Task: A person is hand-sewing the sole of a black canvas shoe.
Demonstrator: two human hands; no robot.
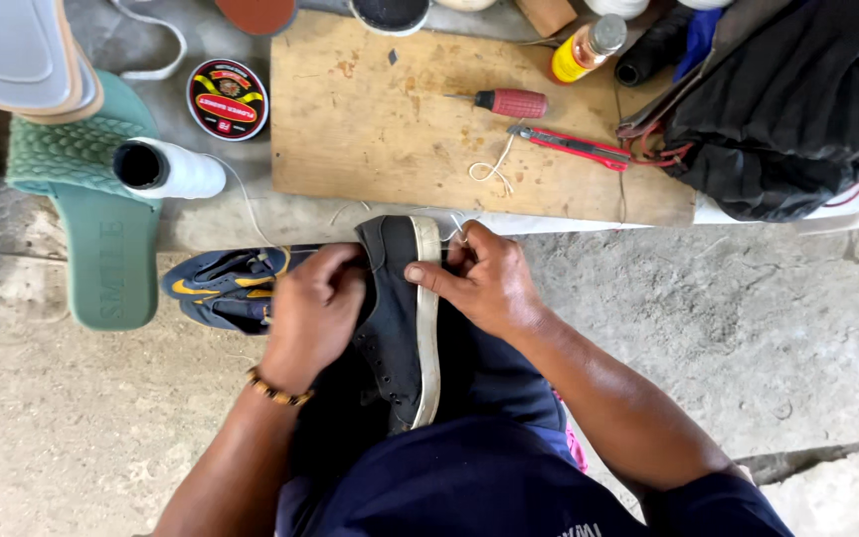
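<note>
A dark canvas shoe (pixel 397 328) with a white sole rim rests on my lap, turned on its side with the toe pointing away from me. My left hand (pixel 312 313) grips its upper from the left, fingers curled over the fabric. From the right, my right hand (pixel 486 278) holds the white sole edge, thumb pressed along the rim, pinching something small near the toe. A white thread (pixel 251 214) runs from the toe area toward a white thread spool (pixel 171 169).
A wooden board (pixel 380 129) carries a red-handled awl (pixel 511 102), red pliers (pixel 574 146) and a yellow bottle (pixel 581 52). A round tin (pixel 227 97), green slipper (pixel 101 229), blue-and-yellow shoe (pixel 221 283) and black bag (pixel 797 109) lie around.
</note>
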